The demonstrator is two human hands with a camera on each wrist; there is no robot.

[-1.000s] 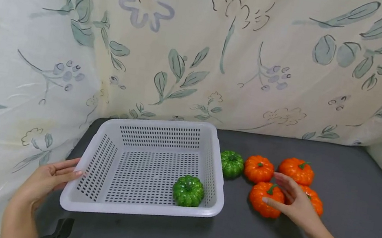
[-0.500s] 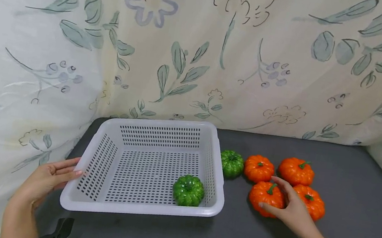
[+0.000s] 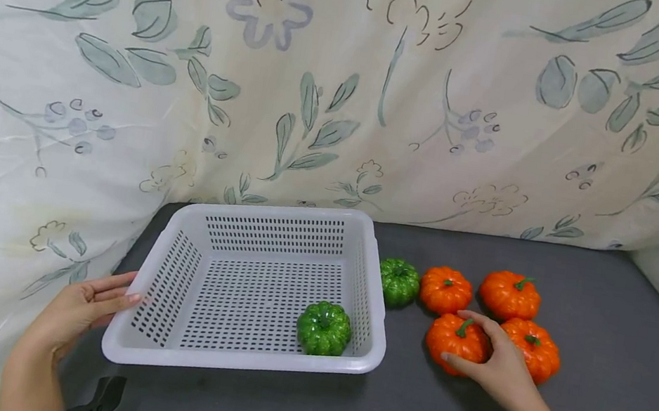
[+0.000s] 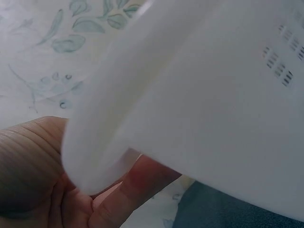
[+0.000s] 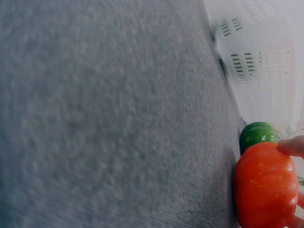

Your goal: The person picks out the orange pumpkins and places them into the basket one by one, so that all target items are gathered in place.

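Note:
A white perforated basket (image 3: 242, 361) stands on the grey tabletop (image 3: 596, 387) with one green pumpkin (image 3: 324, 329) in its near right corner. My left hand (image 3: 121, 295) rests with straight fingers against the basket's left near corner; in the left wrist view the fingers (image 4: 128, 185) lie under the basket's rim (image 4: 199, 95). My right hand (image 3: 475, 344) curls round the near left orange pumpkin (image 3: 452, 336), thumb in front and index finger over the top. The right wrist view shows that orange pumpkin (image 5: 263, 185) with a fingertip (image 5: 292, 145) on it.
Right of the basket lie a second green pumpkin (image 3: 398, 282) and three more orange pumpkins (image 3: 447, 290), (image 3: 510, 295), (image 3: 538, 352). A floral cloth (image 3: 323, 77) hangs behind and on both sides. A dark object (image 3: 95, 401) sits at the near left edge.
My right hand has sunk onto the near left orange pumpkin and its fingers have closed round it. The left hand and the basket have stayed put.

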